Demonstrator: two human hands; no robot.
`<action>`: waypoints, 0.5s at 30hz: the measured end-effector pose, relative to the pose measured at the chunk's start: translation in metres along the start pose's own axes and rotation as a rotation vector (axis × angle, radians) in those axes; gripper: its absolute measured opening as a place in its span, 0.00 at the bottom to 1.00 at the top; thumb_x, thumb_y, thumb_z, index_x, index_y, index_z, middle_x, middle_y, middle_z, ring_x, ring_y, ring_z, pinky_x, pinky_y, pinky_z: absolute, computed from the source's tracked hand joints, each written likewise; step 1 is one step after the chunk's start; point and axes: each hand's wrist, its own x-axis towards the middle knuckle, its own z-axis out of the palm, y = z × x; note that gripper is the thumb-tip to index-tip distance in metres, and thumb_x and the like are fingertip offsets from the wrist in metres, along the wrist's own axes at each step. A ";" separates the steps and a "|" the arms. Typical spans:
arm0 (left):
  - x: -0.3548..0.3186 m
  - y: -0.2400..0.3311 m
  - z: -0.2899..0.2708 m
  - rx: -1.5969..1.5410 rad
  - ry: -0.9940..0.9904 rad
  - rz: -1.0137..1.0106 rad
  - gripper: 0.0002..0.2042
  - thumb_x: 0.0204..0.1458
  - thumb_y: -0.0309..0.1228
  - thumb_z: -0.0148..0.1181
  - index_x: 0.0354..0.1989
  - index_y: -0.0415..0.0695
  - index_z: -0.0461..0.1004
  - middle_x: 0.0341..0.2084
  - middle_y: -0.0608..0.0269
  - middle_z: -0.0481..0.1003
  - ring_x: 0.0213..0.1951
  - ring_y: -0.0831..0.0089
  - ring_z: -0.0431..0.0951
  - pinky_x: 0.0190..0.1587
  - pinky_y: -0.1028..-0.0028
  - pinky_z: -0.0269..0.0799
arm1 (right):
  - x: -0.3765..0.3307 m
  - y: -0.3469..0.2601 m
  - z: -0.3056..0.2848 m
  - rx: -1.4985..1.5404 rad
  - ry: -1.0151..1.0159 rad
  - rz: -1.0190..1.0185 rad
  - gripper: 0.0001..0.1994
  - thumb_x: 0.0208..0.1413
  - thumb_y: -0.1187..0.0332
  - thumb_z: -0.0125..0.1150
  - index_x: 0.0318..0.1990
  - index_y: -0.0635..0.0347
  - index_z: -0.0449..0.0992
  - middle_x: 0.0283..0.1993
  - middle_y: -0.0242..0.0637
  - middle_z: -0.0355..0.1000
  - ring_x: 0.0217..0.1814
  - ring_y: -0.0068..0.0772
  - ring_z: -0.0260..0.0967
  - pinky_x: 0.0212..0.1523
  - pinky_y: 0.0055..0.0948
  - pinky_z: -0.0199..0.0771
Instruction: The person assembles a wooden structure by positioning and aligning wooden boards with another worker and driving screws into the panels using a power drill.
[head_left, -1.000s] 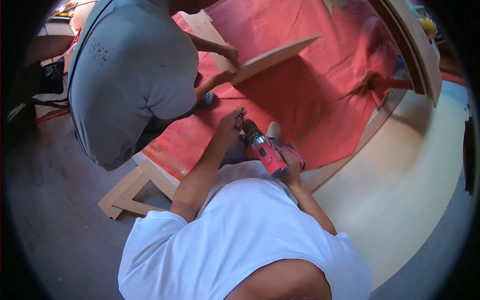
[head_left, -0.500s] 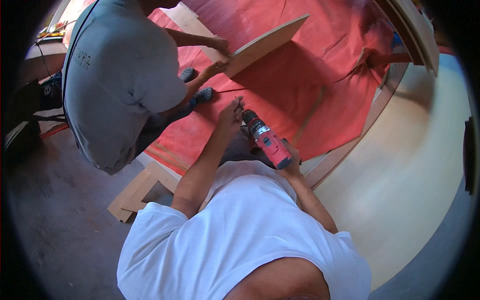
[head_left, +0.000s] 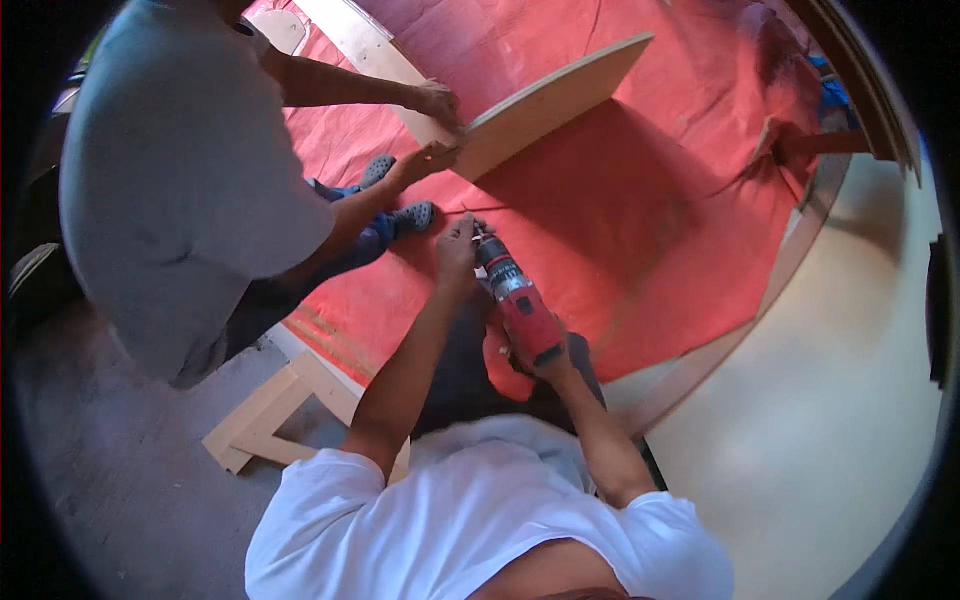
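Drill (head_left: 530, 315), red and black, sits at the centre of the frame, its nose slanting toward the upper left; the right hand (head_left: 549, 364) is wrapped round its grip; the left hand (head_left: 459, 247) has its fingers bunched narrowly at the drill's tip, though I cannot tell what they pinch; in the upper middle, a co-worker's hands (head_left: 437, 102) hold a wooden board (head_left: 560, 108) on edge over red sheeting (head_left: 590, 280); a wooden frame (head_left: 272, 410) lies at lower left.
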 end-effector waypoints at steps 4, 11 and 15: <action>0.072 -0.027 0.007 0.333 -0.127 0.230 0.15 0.59 0.39 0.44 0.29 0.42 0.72 0.22 0.64 0.74 0.14 0.85 0.63 0.16 0.83 0.58 | 0.057 0.131 0.039 -0.088 0.121 -0.028 0.17 0.49 0.66 0.59 0.47 0.55 0.67 0.34 0.35 0.73 0.35 0.28 0.71 0.36 0.27 0.71; 0.137 -0.046 -0.025 0.441 -0.123 0.468 0.14 0.60 0.36 0.42 0.30 0.41 0.72 0.20 0.68 0.71 0.16 0.86 0.63 0.17 0.84 0.56 | 0.130 0.156 0.058 -0.338 0.234 -0.277 0.11 0.49 0.61 0.60 0.36 0.54 0.69 0.29 0.40 0.72 0.27 0.41 0.71 0.27 0.33 0.70; 0.162 -0.063 -0.032 0.579 -0.158 0.613 0.14 0.58 0.36 0.44 0.30 0.39 0.72 0.22 0.67 0.70 0.21 0.82 0.66 0.24 0.80 0.61 | 0.151 0.215 0.072 -0.224 0.242 -0.352 0.11 0.48 0.60 0.61 0.35 0.54 0.70 0.27 0.38 0.72 0.26 0.40 0.71 0.26 0.33 0.70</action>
